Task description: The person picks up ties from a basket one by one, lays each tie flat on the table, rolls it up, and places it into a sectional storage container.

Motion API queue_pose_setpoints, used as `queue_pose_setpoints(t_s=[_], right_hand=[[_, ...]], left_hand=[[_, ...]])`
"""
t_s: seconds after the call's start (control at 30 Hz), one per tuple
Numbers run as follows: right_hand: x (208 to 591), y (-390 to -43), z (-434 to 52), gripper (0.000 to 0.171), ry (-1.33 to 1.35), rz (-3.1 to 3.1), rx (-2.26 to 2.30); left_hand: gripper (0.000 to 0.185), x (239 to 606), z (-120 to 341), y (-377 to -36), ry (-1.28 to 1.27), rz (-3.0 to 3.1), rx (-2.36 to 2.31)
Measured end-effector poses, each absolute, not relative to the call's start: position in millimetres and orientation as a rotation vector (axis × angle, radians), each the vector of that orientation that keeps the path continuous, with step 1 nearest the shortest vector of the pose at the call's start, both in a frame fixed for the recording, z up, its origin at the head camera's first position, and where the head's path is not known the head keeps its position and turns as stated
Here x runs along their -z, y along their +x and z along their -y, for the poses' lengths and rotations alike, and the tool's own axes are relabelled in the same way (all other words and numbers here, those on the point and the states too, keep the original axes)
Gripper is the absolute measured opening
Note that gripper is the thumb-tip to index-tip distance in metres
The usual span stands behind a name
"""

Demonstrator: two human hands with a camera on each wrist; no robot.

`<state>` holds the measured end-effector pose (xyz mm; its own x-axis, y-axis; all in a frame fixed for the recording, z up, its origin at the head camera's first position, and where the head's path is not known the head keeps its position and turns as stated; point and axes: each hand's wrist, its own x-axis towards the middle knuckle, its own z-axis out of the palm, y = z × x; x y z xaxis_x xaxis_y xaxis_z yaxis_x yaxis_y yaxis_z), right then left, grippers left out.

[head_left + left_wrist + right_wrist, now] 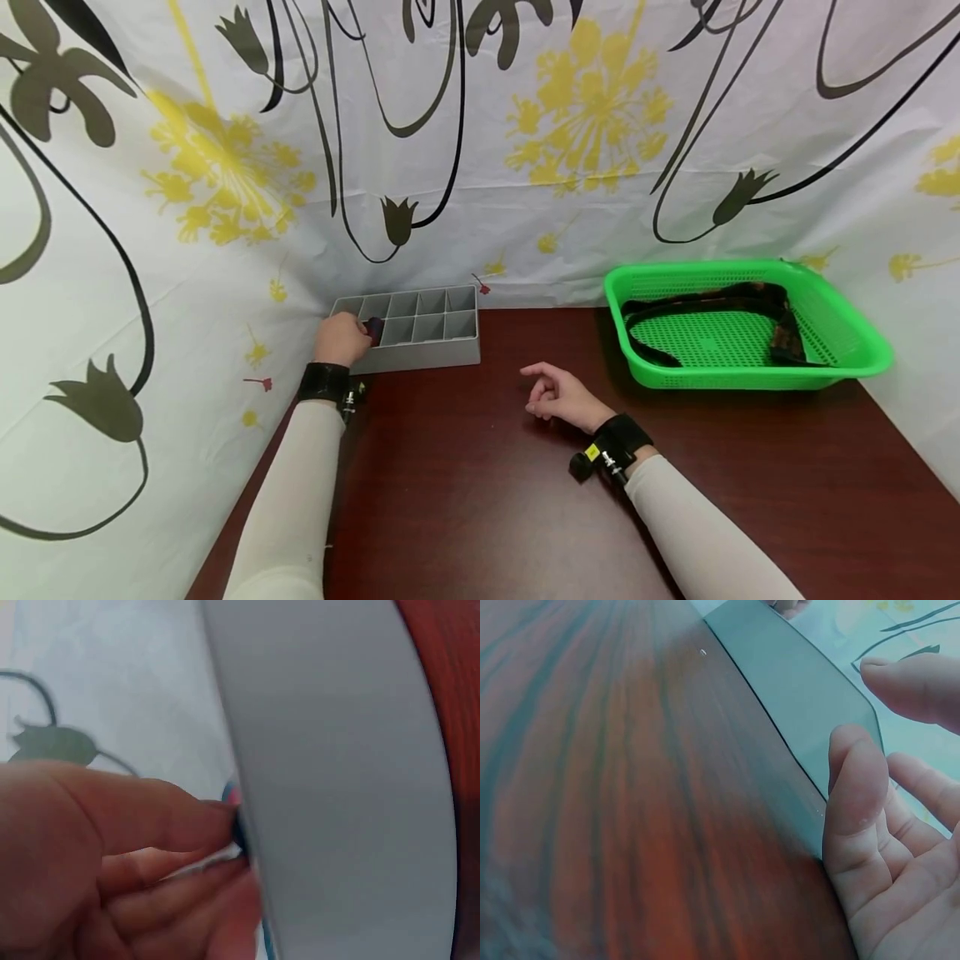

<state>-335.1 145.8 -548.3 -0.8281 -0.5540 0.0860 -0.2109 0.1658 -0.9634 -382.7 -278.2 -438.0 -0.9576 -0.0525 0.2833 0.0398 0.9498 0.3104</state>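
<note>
My left hand (pixel 342 339) is over the left end of a grey divided box (pixel 420 357). Thumb and fingers pinch a small dark item (pixel 376 331) at the near row of compartments. Dark blue with a bit of pink shows on that item in the left wrist view, but the box wall hides most of it, so its kind is unclear. To the right of the box, my right hand (pixel 561 396) is held over the table with nothing in it, index finger extended and the others loosely bent.
A green plastic basket (pixel 750 379) stands at the back right, with a dark patterned strap-like thing (pixel 784 333) inside. Patterned white cloth (pixel 480 192) hangs behind the dark red-brown table (pixel 465 500) and along its left side.
</note>
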Motion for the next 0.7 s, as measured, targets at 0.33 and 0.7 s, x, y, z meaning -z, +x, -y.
queue_pose_setpoints(t_s=[0.33,0.7], right_hand=[[551,-337,-146,0.061,-0.739,-2.147,1.725],[550,-336,-143,0.030,-0.646,-2.188,1.742]], left_hand=[[0.032,456,285,-368,-0.022,2.797,0.605],[0.016,497,178,-353,-0.410,2.274,0.599]])
